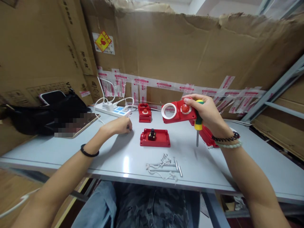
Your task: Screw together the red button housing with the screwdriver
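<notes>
My right hand (pixel 204 109), raised over the table, grips a red plastic cover (pixel 174 121) with a white ring (pixel 169 111) and a red dome button (pixel 185 109). The same hand also holds a green and yellow screwdriver (pixel 198 126), its shaft pointing down. My left hand (pixel 121 125) rests on the table with its fingers curled, a small dark thing partly showing at the fingertips. Between the hands lies an open red box base (pixel 162 138) with a black switch block (pixel 152 135) inside. Nearer me are several loose screws (pixel 164 157) and two metal T-shaped bars (pixel 163 170) with white cord.
Another red box (pixel 144 113) stands at the back, and more red parts (pixel 207 136) lie under my right hand. A white power strip (pixel 114 109) with cables, a tablet-like device (pixel 78 126) and a black bag (pixel 47 115) occupy the left. Cardboard (pixel 166 53) walls the back.
</notes>
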A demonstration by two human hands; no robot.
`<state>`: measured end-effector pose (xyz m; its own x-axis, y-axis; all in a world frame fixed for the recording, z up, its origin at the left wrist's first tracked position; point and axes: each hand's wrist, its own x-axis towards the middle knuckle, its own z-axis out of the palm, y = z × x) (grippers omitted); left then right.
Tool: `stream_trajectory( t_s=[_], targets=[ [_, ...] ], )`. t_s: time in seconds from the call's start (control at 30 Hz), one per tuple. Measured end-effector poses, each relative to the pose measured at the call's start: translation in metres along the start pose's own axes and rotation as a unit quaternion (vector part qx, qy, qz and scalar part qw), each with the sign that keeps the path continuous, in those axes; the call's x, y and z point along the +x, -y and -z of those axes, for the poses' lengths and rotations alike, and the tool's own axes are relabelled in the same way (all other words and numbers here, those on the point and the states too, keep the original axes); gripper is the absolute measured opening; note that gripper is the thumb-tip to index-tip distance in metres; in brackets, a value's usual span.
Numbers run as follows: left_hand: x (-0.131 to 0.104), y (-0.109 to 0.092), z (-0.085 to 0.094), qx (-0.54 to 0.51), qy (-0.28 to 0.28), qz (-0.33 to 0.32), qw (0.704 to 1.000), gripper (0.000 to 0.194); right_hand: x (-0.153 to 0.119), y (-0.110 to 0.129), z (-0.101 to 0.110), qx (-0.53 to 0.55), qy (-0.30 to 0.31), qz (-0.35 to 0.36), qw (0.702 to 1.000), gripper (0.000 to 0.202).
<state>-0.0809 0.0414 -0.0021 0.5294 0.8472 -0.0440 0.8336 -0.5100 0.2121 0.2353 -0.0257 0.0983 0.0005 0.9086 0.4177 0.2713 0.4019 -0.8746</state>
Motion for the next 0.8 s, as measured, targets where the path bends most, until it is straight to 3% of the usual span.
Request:
stream_trajectory(
  t_s=[0.13, 0.27, 0.37, 0.47, 0.5, 0.63, 0.8],
  targets=[
    [-0.004, 0.004, 0.002, 0.006, 0.024, 0.040, 0.999, 0.039, -0.001, 0.002, 0.000, -0.003, 0.002, 0.002, 1.000, 0.027],
    [-0.004, 0.003, 0.005, 0.006, 0.007, 0.028, 1.000, 0.033, 0.000, -0.002, -0.001, -0.010, 0.009, 0.014, 1.000, 0.028],
    [-0.005, -0.020, 0.008, -0.054, -0.116, -0.078, 0.989, 0.040, -0.001, -0.006, -0.003, -0.011, 0.037, 0.007, 0.999, 0.031],
    [-0.006, -0.058, 0.012, -0.137, -0.271, -0.180, 0.936, 0.059, -0.002, -0.010, -0.007, -0.023, 0.066, 0.008, 0.998, 0.032],
    [-0.006, -0.071, 0.013, -0.137, -0.300, -0.206, 0.921, 0.062, -0.003, -0.010, -0.008, -0.030, 0.070, 0.013, 0.997, 0.031],
    [0.003, -0.105, 0.013, -0.044, -0.367, -0.265, 0.891, 0.055, -0.009, -0.007, -0.015, -0.047, 0.065, 0.031, 0.996, 0.027],
    [0.018, -0.110, 0.008, -0.011, -0.423, -0.279, 0.862, 0.051, -0.013, -0.002, -0.019, -0.021, -0.006, 0.035, 0.999, 0.023]
  ],
)
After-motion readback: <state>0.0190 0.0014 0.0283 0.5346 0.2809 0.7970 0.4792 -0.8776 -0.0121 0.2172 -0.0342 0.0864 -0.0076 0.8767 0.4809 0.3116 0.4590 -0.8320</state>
